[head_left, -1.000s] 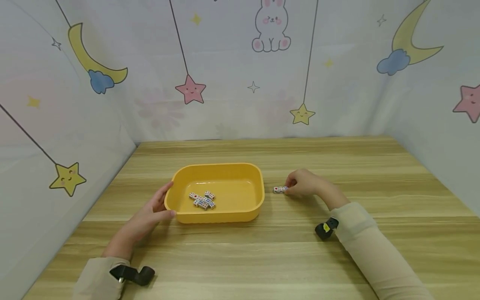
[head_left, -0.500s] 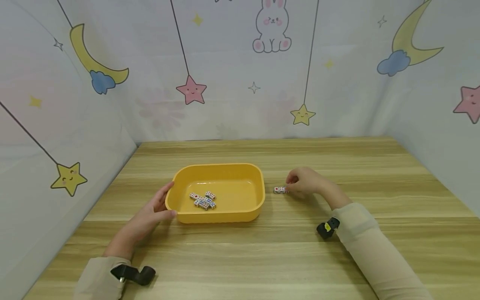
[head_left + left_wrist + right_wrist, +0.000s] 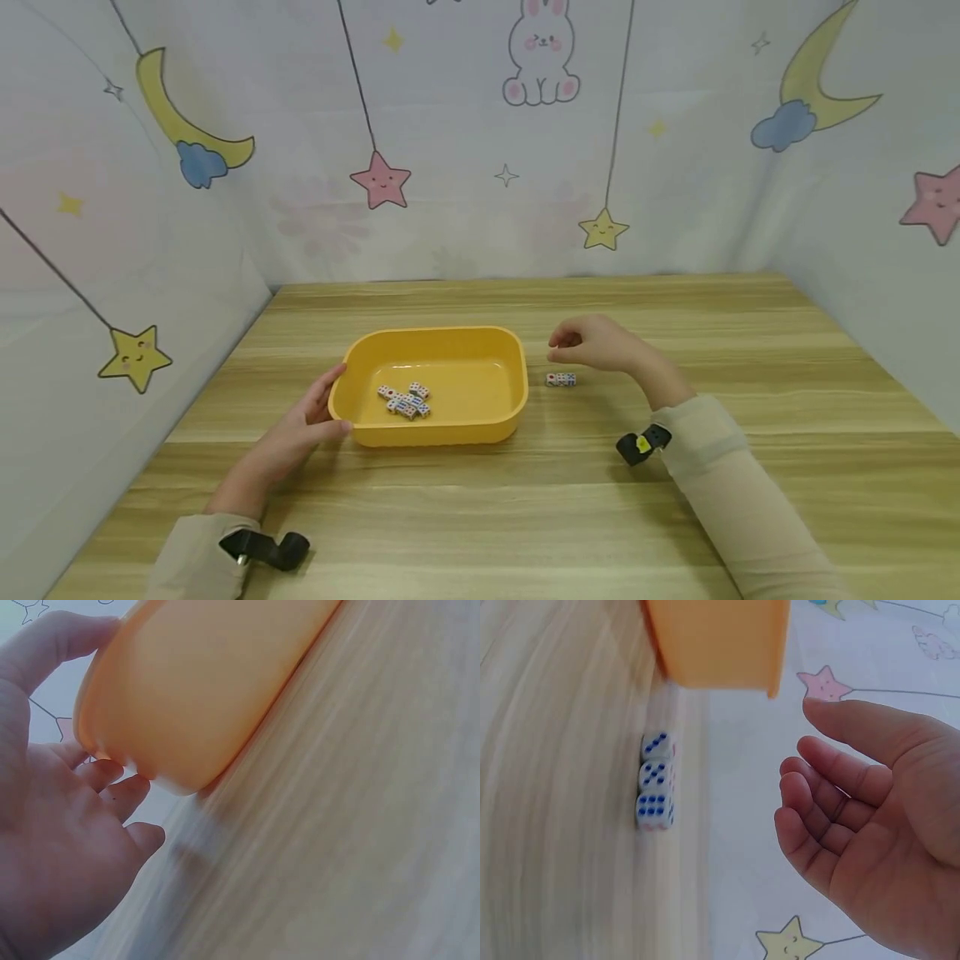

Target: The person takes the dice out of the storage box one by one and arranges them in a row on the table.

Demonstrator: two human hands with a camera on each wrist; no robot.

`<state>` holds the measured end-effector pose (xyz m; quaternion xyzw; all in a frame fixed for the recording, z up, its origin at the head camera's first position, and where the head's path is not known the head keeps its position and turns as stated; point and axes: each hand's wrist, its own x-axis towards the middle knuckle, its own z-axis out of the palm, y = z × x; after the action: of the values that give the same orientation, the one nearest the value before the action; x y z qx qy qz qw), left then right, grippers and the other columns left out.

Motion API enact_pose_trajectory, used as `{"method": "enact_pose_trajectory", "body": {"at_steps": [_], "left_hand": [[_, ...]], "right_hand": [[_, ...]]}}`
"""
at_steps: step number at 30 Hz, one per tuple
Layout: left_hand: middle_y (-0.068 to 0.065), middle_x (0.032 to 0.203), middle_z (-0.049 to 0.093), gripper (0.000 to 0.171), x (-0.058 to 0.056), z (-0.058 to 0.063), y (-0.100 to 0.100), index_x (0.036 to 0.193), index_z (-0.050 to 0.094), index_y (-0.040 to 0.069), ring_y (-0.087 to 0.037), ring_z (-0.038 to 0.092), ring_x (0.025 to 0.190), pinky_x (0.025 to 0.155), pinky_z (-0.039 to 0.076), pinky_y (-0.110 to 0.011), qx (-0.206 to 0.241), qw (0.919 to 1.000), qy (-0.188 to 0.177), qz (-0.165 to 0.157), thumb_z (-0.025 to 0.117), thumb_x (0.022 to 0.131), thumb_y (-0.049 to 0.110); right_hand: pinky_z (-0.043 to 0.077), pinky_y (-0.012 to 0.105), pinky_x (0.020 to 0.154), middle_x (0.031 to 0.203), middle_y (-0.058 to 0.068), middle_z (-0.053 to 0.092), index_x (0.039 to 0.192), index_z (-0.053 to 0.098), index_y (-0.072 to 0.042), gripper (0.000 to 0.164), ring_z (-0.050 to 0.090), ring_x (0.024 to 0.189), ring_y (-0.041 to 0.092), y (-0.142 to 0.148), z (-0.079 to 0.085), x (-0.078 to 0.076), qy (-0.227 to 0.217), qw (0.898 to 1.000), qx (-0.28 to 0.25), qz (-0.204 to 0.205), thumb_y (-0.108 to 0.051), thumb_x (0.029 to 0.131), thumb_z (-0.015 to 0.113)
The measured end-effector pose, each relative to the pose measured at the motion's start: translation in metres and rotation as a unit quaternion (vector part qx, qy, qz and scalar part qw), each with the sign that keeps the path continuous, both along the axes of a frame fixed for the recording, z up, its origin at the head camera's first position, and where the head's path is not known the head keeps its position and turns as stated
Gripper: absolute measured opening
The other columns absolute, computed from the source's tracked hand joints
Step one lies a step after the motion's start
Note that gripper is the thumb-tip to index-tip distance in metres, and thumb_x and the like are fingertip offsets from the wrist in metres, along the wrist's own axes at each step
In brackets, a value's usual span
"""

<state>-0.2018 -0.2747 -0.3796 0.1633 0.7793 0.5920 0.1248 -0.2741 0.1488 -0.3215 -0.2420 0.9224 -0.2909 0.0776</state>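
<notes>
A yellow tray (image 3: pixel 435 433) with rounded corners stands on the wooden table, with several white dice (image 3: pixel 408 402) clustered on its floor at the left. My left hand (image 3: pixel 300 429) grips the tray's left end, thumb at the near corner and fingers along the side; the left wrist view shows the fingertips touching the wall (image 3: pixel 202 690). Right of the tray, three dice (image 3: pixel 561 380) stand in a touching row; blue pips show in the right wrist view (image 3: pixel 655 776). Above and behind that row hovers my right hand (image 3: pixel 600 343), fingers loosely curled, thumb apart, nothing seen between them.
Wooden table surface (image 3: pixel 480 517) extends in front of the tray and to both sides. A pale cloth (image 3: pixel 465 225) printed with stars, moons and a rabbit hangs behind the table and along its sides. Each wrist carries a black camera mount (image 3: pixel 643 444).
My right hand has let go of the right end of the dice row, rising and shifting left. All three dice of the row now show. The left hand and tray stay put.
</notes>
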Motion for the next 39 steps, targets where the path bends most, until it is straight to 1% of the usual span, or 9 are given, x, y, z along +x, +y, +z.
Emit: {"method": "enact_pose_trajectory", "body": {"at_steps": [8,13,17,20,25,32,39], "left_hand": [[-0.011,0.151,-0.001,0.085,0.0,0.001,-0.001,0.144,0.0,0.011,-0.032,0.008,0.136,0.09,0.029,-0.004,0.0,1.0,0.001,-0.002,0.059,0.083,0.009],[-0.011,0.151,-0.001,0.085,-0.002,0.0,0.0,0.144,0.0,0.011,-0.032,0.008,0.136,0.09,0.028,-0.004,0.006,1.0,0.002,-0.007,0.059,0.083,0.008],[-0.011,0.151,-0.002,0.087,-0.002,0.0,-0.001,0.144,-0.001,0.01,-0.033,0.007,0.136,0.09,0.028,-0.004,0.014,0.9998,0.002,-0.01,0.06,0.082,0.008],[-0.012,0.151,-0.001,0.087,-0.002,0.0,-0.001,0.144,0.0,0.01,-0.033,0.007,0.136,0.09,0.029,-0.004,0.018,0.9998,0.001,-0.009,0.06,0.082,0.009],[-0.013,0.151,-0.001,0.087,-0.001,0.0,-0.001,0.144,-0.001,0.01,-0.034,0.008,0.135,0.09,0.029,-0.004,0.017,0.9998,0.002,-0.007,0.06,0.082,0.009],[-0.013,0.151,-0.001,0.086,0.0,0.0,-0.001,0.144,0.0,0.01,-0.033,0.009,0.135,0.09,0.029,-0.004,0.015,0.9999,0.002,-0.003,0.059,0.082,0.009],[-0.012,0.151,-0.001,0.087,-0.001,-0.001,-0.002,0.144,0.0,0.011,-0.033,0.008,0.135,0.09,0.029,-0.004,0.019,0.9998,0.002,-0.007,0.059,0.082,0.008]], "right_hand": [[0.047,0.028,0.07,0.087,-0.003,0.062,0.094,0.062,-0.019,0.021,0.054,0.079,0.015,-0.023,0.011,0.001,-0.006,1.0,-0.015,0.019,-0.037,0.083,0.06],[0.047,0.029,0.069,0.087,-0.003,0.062,0.094,0.062,-0.019,0.017,0.054,0.078,0.016,-0.034,0.017,0.002,-0.009,0.999,-0.024,0.028,-0.032,0.084,0.06],[0.046,0.029,0.07,0.087,-0.002,0.062,0.095,0.062,-0.018,0.018,0.053,0.079,0.017,-0.042,0.02,0.001,-0.011,0.999,-0.026,0.036,-0.031,0.084,0.061],[0.046,0.028,0.071,0.088,-0.002,0.062,0.096,0.062,-0.017,0.018,0.053,0.079,0.016,-0.049,0.021,0.001,-0.011,0.999,-0.028,0.044,-0.031,0.084,0.061],[0.047,0.026,0.07,0.088,-0.004,0.062,0.094,0.063,-0.017,0.018,0.055,0.079,0.014,-0.061,0.018,-0.001,0.002,0.998,-0.024,0.054,-0.031,0.083,0.062],[0.048,0.025,0.073,0.089,-0.003,0.063,0.096,0.064,-0.014,0.019,0.057,0.082,0.012,-0.074,0.014,-0.002,0.005,0.996,-0.033,0.081,-0.029,0.083,0.062],[0.048,0.025,0.073,0.09,-0.004,0.063,0.099,0.065,-0.013,0.025,0.056,0.082,0.011,-0.085,0.012,-0.002,0.004,0.996,-0.027,0.088,-0.032,0.083,0.062]]}}
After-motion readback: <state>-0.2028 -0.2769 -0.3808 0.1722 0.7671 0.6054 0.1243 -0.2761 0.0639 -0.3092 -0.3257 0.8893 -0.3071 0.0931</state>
